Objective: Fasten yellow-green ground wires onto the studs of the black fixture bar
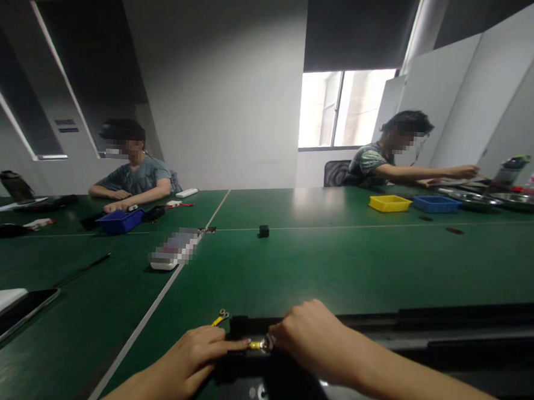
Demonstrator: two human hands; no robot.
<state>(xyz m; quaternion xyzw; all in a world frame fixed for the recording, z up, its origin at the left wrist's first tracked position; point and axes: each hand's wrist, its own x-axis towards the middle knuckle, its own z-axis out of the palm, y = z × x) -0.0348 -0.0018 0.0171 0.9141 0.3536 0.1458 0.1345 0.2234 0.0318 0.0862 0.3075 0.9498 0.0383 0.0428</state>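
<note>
A long black metal housing lies across the table in front of me. My left hand rests at its left end, index finger stretched onto a yellow-sleeved wire end and the other fingers curled. Beyond those knuckles pokes another yellow wire end with ring terminals; whether both belong to one wire is hidden. My right hand is closed, its fingertips pinched at a small shiny metal part beside the yellow sleeve. What exactly sits between those fingertips I cannot make out.
Green table with a pale seam line. A white handheld device, a small black cube, blue and yellow bins lie farther off. Left edge: a tablet. Two people sit across.
</note>
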